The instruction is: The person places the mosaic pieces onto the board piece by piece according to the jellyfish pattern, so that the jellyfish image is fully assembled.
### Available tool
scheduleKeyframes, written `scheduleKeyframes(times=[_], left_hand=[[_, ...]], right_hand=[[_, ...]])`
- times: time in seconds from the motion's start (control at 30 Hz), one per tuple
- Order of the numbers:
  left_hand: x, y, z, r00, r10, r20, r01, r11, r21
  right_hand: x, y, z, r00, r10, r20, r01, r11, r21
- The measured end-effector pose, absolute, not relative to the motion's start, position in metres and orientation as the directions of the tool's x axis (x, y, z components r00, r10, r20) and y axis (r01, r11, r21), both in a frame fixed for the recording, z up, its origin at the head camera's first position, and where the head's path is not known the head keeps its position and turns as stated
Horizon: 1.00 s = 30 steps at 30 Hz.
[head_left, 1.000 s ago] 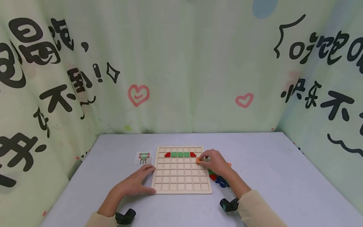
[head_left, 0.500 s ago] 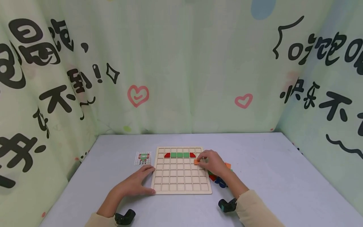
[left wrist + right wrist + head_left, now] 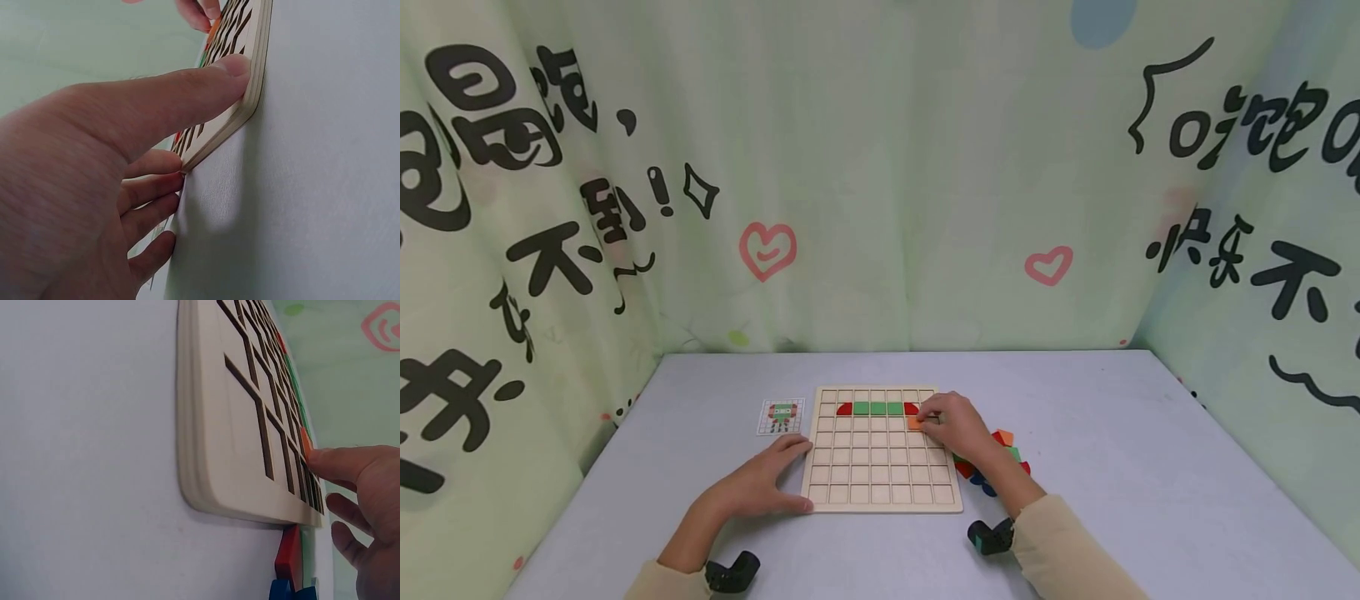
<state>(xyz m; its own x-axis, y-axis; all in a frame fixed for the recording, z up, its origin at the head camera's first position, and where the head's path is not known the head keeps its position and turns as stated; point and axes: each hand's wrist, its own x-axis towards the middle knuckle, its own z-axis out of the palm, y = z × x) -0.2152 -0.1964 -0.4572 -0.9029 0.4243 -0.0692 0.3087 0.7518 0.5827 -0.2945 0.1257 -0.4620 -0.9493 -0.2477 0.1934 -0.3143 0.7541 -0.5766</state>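
A wooden grid board [image 3: 880,495] lies on the table, with a row of green and red pieces [image 3: 877,408] near its far edge. My right hand [image 3: 958,427] is over the board's right side. Its thumb and fingers pinch an orange square block [image 3: 913,423] just below the red piece at the row's right end; the fingers partly cover the block. At the board's left edge my left hand [image 3: 767,479] rests with fingers extended. In the left wrist view its thumb [image 3: 232,65] touches the rim near the corner, and other fingertips lie against the side.
A small pattern card [image 3: 780,416] with a red and green figure lies left of the board. Several loose coloured blocks [image 3: 1006,437] are piled to its right, partly behind my right forearm. A curtain [image 3: 895,208] hangs behind the table [image 3: 1075,400].
My right hand has shifted slightly left with the orange block, now under the row's right-end red piece. More of the loose pile shows. The left hand keeps its place.
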Motion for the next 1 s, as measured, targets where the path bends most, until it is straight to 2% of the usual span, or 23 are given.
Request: scheduleKeyframes(times=[0.47, 1.0], left_hand=[[-0.215, -0.196, -0.458, -0.901, 0.429, -0.069, 0.312, 0.750, 0.583], [-0.214, -0.196, -0.457, -0.903, 0.423, -0.075, 0.304, 0.752, 0.584]], right_hand=[[-0.292, 0.135, -0.458, -0.949, -0.273, 0.156, -0.313, 0.776, -0.548], [-0.282, 0.174, -0.455, -0.983, -0.156, 0.095, -0.183, 0.814, -0.552]])
